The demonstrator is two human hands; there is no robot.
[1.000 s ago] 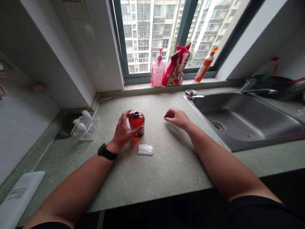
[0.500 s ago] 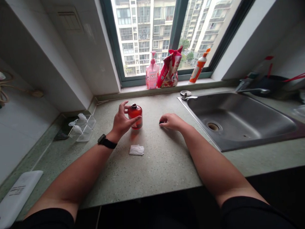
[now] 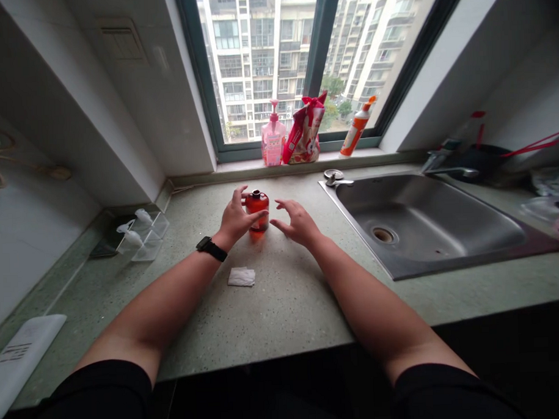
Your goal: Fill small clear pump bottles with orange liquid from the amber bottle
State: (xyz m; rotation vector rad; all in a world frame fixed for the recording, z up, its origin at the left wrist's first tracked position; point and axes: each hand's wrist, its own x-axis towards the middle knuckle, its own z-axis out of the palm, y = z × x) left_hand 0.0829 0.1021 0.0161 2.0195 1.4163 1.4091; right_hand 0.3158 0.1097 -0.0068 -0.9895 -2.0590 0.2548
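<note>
An amber-red bottle (image 3: pixel 258 209) with an uncapped dark neck stands upright on the speckled green counter (image 3: pixel 283 307). My left hand (image 3: pixel 237 218), with a black watch on its wrist, is wrapped round the bottle's left side, thumb across its front. Just right of the bottle, my right hand (image 3: pixel 296 222) is spread with thumb and fingers apart, and nothing shows in it. A folded white tissue (image 3: pixel 241 277) lies on the counter nearer to me.
A steel sink (image 3: pixel 426 216) is at the right, a drain cover (image 3: pixel 334 174) by its corner. Clear containers (image 3: pixel 145 238) stand at the left, a white case (image 3: pixel 25 359) front left. A pink pump bottle (image 3: pixel 273 142), red bag (image 3: pixel 304 132) and orange bottle (image 3: pixel 355 130) line the windowsill.
My right hand has moved left to beside the bottle and opened; the small dark thing at its fingertips no longer shows. My left hand and the bottle sit slightly further right, and the view has shifted.
</note>
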